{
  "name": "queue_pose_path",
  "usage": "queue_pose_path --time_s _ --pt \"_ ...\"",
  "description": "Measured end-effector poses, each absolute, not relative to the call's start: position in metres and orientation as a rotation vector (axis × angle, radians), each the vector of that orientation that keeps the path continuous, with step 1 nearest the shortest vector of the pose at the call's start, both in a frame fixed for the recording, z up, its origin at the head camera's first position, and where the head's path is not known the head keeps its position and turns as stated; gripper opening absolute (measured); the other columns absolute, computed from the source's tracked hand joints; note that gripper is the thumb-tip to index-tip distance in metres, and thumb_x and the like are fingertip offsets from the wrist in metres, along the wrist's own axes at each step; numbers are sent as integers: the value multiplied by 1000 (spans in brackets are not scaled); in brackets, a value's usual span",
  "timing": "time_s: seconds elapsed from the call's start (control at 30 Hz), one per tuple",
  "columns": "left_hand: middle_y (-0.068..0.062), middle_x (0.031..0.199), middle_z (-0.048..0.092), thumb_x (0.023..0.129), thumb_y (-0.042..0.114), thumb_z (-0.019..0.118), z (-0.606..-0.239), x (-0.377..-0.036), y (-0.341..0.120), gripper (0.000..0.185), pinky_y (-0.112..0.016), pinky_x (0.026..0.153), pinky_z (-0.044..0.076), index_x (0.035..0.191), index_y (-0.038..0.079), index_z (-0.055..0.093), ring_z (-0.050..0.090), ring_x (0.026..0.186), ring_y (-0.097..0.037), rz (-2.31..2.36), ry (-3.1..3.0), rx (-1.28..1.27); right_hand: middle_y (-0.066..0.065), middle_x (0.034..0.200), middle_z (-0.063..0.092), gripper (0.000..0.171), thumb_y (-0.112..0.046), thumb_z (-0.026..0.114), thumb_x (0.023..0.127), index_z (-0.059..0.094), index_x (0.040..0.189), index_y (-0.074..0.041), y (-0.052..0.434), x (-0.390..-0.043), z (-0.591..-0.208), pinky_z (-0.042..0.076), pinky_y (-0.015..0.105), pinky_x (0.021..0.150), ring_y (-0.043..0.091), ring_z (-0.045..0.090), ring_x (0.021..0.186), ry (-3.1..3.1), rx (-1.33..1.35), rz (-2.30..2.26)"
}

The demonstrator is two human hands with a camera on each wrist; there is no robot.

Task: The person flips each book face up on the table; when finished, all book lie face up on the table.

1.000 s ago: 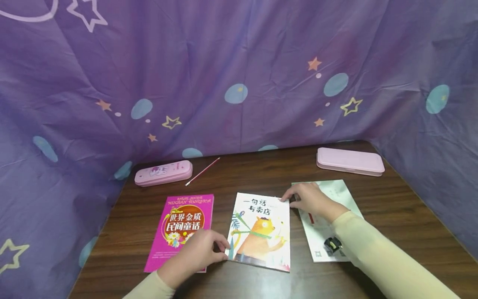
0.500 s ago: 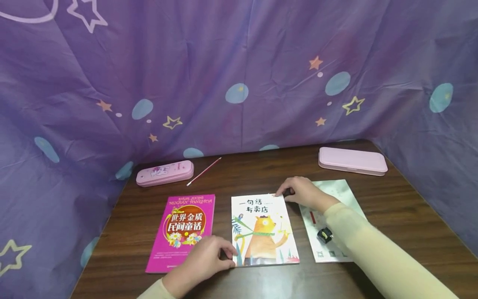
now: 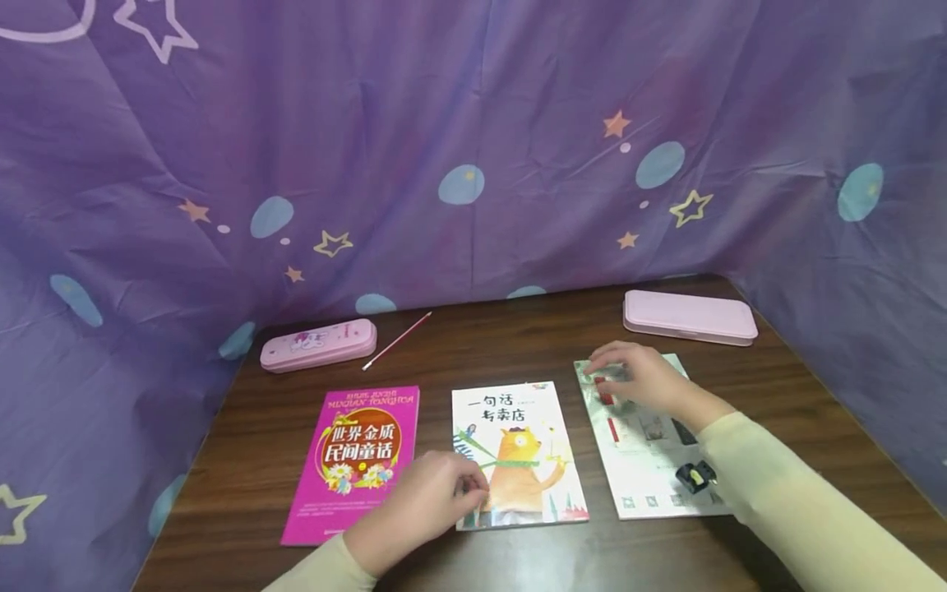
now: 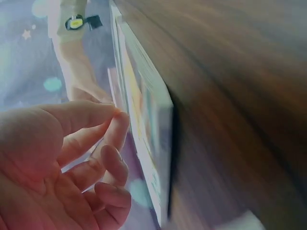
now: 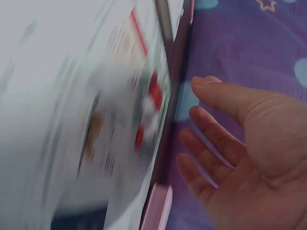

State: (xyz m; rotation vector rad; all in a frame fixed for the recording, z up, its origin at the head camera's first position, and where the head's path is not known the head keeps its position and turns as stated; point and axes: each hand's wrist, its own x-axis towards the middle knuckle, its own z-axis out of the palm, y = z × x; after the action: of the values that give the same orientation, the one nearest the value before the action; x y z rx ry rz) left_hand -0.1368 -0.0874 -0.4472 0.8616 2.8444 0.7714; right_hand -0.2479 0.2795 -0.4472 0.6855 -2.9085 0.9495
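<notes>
Three books lie in a row on the dark wooden table [image 3: 777, 395]: a pink book [image 3: 362, 448], a picture book [image 3: 521, 448] with an orange bear on its cover, and a white book [image 3: 651, 460]. My left hand [image 3: 472, 491] rests with relaxed fingers on the picture book's lower left corner. In the left wrist view the left hand's fingertips [image 4: 120, 127] touch the picture book's edge [image 4: 148, 143] without gripping it. My right hand [image 3: 601, 367] lies flat on the white book's top left corner; the right wrist view shows the right hand [image 5: 201, 124] with straight fingers beside the blurred white book [image 5: 110, 96].
A pink pencil case [image 3: 318, 345] and a thin pink pen [image 3: 395, 339] lie at the back left, and a plain pink case [image 3: 690, 316] at the back right. Purple star-patterned cloth [image 3: 473, 148] walls the table on three sides. A small black device [image 3: 695, 475] sits on my right sleeve.
The picture book has been turned straight, parallel to the pink book. My right hand left its top right corner and moved right onto the white book. My left hand slid slightly right along its lower corner.
</notes>
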Motion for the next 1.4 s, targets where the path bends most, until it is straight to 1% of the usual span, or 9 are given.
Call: queue_pose_path --time_s 0.17,0.37,0.5,0.7,0.87,1.0,1.23,1.3,1.4 --pt "19 77 69 87 27 80 -445 -143 -56 4 -15 66 45 85 29 77 55 69 7 700 2812 920 18 127 68 24 -6 79 87 78 110 -14 311 -246 -452 47 62 102 43 61 122 -2935 586 837" --pt "16 85 73 86 20 80 -452 -146 -30 8 -11 71 47 91 25 77 62 77 6 758 2754 999 20 128 68 26 -5 77 89 76 114 -11 346 -252 -459 43 64 106 45 59 124 -3000 466 752" --pt "14 90 73 85 19 81 -458 -147 -19 14 -9 77 47 98 22 78 63 82 6 749 2730 1053 22 130 66 32 0 75 89 73 119 -8 372 -255 -468 46 62 103 43 62 119 -2989 463 751" --pt "13 93 71 86 23 80 -461 -146 1 20 -8 76 44 106 23 77 61 85 5 655 2736 1178 23 136 62 43 11 72 86 71 125 -9 399 -256 -475 52 56 94 37 68 109 -2947 576 798" --pt "12 98 69 86 25 80 -460 -148 24 25 -9 76 44 111 25 76 61 89 3 608 2713 1230 25 139 60 48 14 70 84 71 126 -10 408 -258 -475 53 54 94 37 67 110 -2962 623 775" --pt "15 96 68 87 30 81 -461 -147 42 30 -10 72 42 116 26 74 58 84 6 570 2707 1231 23 137 62 47 13 72 83 72 124 -10 411 -259 -475 54 52 94 35 67 111 -2957 649 731" --pt "20 93 64 88 43 80 -466 -142 61 36 -10 67 39 122 32 71 51 79 7 473 2739 1231 20 135 65 45 10 75 83 73 123 -12 415 -259 -478 55 41 93 33 66 114 -2950 669 713" --pt "20 93 62 87 47 80 -468 -140 64 38 -11 65 37 122 33 71 50 78 6 436 2765 1234 19 136 65 45 9 76 83 73 122 -13 416 -260 -479 55 41 94 33 65 115 -2953 666 711" --pt "19 90 60 86 50 80 -469 -138 66 39 -11 64 36 120 33 72 48 77 5 412 2793 1236 20 136 65 44 8 77 83 74 121 -14 417 -261 -479 55 45 95 33 66 115 -2965 643 722"
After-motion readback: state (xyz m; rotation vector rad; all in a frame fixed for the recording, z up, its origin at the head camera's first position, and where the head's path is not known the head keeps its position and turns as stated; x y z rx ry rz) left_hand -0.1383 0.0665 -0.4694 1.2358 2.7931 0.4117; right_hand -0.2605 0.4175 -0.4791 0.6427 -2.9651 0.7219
